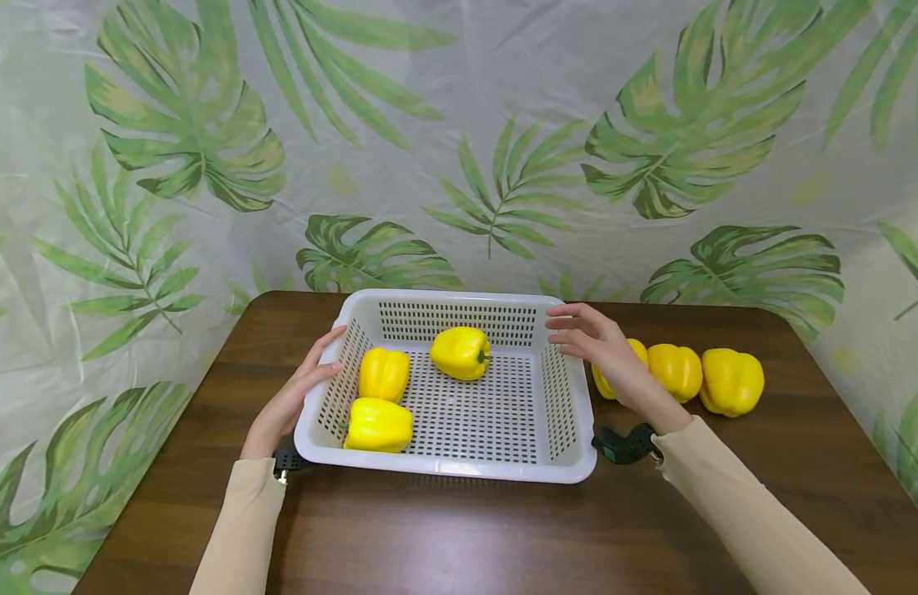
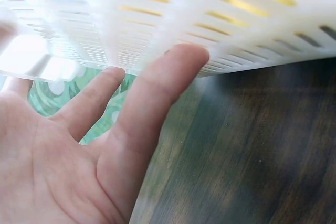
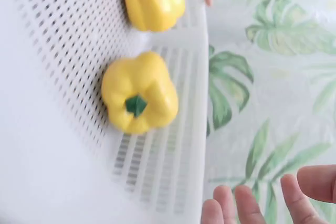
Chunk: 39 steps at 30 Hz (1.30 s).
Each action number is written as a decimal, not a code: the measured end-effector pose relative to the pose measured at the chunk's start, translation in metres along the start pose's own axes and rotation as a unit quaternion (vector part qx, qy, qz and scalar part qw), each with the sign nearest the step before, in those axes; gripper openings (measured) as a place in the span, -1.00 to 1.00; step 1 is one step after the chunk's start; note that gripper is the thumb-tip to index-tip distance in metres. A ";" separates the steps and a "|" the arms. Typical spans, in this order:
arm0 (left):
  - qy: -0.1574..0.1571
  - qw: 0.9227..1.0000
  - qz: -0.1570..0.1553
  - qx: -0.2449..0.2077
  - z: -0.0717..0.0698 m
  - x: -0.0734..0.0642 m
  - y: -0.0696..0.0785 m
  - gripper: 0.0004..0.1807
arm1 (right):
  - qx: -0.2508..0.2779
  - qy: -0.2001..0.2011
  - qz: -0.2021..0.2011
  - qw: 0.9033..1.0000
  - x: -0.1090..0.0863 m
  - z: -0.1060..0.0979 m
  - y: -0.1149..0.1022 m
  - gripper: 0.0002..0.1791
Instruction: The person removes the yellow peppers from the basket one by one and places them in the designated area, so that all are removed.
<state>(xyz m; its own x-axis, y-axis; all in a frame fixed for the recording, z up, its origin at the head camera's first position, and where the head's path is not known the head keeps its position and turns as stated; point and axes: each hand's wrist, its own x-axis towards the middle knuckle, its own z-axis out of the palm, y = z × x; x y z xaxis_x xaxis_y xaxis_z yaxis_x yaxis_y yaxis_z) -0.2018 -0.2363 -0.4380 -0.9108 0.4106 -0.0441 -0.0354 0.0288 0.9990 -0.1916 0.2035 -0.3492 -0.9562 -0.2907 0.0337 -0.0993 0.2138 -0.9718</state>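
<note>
A white perforated plastic basket (image 1: 466, 469) stands on the table and holds three yellow bell peppers: one by the back wall (image 1: 459, 353), one at the left (image 1: 384, 374) and one at the front left (image 1: 379, 425). Against the basket's left outer wall, my left hand (image 1: 298, 388) rests with extended fingers; the left wrist view shows its thumb (image 2: 163, 85) by the slotted wall. My right hand (image 1: 603, 347) hovers at the right rim with loosely spread fingers and nothing in them. Whether it touches the rim, I cannot tell.
Three more yellow bell peppers (image 1: 732, 382) lie in a row on the brown wooden table (image 1: 444, 537), right of the basket; the leftmost is partly hidden behind my right hand. A leaf-patterned cloth (image 1: 503, 190) hangs behind the table.
</note>
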 end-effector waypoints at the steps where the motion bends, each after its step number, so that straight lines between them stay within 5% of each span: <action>1: 0.000 1.000 0.000 0.000 0.000 0.000 0.000 -0.35 | 0.000 -0.002 0.004 1.000 0.002 0.004 -0.001 -0.57; 21: -0.007 1.000 0.007 -0.012 0.000 0.001 -0.001 -0.36 | -0.055 -0.057 0.089 0.993 0.034 0.054 0.007 -0.53; 39: -0.004 1.000 0.005 -0.006 0.000 0.001 0.000 -0.37 | -0.115 -0.124 0.161 0.972 0.049 0.084 0.012 -0.47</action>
<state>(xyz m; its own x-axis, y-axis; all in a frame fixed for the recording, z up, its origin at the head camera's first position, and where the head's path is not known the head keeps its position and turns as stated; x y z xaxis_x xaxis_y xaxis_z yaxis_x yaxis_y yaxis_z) -0.2027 -0.2361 -0.4383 -0.9078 0.4180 -0.0343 -0.0316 0.0134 0.9994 -0.2168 0.1132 -0.3789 -0.8548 -0.3848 -0.3483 0.1072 0.5257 -0.8439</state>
